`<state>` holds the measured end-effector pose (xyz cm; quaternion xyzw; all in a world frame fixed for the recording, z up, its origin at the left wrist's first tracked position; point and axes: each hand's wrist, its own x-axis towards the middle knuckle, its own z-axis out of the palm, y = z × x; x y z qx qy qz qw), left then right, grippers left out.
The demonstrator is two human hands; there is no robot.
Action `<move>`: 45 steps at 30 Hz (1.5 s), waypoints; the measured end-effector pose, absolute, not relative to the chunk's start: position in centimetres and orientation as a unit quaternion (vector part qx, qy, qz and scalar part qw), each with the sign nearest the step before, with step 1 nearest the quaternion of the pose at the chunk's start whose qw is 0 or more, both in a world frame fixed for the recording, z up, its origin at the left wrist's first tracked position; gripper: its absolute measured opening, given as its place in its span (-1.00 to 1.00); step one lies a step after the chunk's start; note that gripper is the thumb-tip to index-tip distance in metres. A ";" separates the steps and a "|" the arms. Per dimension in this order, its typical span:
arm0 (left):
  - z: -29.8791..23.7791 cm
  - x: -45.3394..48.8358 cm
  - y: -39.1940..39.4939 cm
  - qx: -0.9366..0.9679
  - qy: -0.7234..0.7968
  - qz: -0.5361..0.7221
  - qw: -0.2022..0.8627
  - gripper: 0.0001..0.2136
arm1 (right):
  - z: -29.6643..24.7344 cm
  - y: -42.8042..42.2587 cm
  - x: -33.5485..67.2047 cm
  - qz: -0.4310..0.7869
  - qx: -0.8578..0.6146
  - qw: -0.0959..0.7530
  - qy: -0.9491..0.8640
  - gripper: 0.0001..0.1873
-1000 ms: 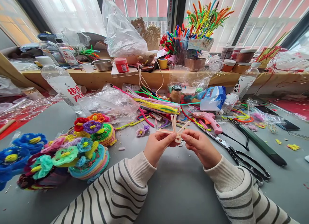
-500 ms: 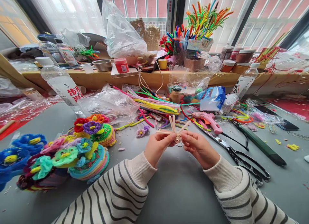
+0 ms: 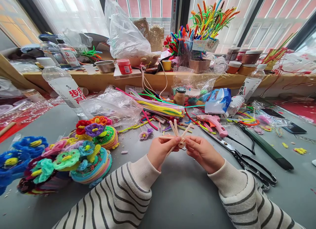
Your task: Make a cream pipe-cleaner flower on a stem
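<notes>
My left hand pinches a small piece of cream pipe cleaners between thumb and fingers. On the piece's other side, my right hand grips its coiled or woven middle with thumb and forefinger. Several pale strands fan upward and to the left out of it, and one end shows below the left fingers. Part of the piece is hidden by my fingertips. Just beyond my hands lies a pile of coloured pipe cleaners. A pink glue gun and large black-handled scissors rest to the right of my right hand.
Colourful pipe-cleaner flowers and round layered pieces stand at left. A water bottle and crumpled plastic bag sit behind them. A dark green bar lies right of the scissors. Along the back, a ledge bears jars, tins and pipe-cleaner bunches.
The cream piece has turned slightly between my fingers; its upright strands now lean more to the left, and one end shows below my left fingers. Both hands stay nearly in place.
</notes>
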<state>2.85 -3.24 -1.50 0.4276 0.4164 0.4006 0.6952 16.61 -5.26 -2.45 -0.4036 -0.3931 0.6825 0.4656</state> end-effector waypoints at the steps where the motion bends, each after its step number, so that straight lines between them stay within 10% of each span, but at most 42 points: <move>1: -1.5 2.8 -3.2 0.419 0.422 0.401 0.697 -0.79 | -2.6 -5.3 16.6 0.691 -0.398 0.464 -0.386 -0.76; 16: -1.2 2.9 -3.0 0.466 0.407 0.391 0.682 -0.80 | -1.6 -5.0 17.1 0.612 -0.441 0.481 -0.447 -0.76; 30: -0.4 2.0 -2.5 0.348 0.362 0.427 0.752 -0.71 | -2.1 -4.4 18.4 0.570 -0.421 0.666 -0.233 -0.89; 45: -1.3 2.6 -3.0 0.390 0.425 0.430 0.694 -0.84 | -1.9 -5.7 15.7 0.603 -0.417 0.559 -0.387 -0.83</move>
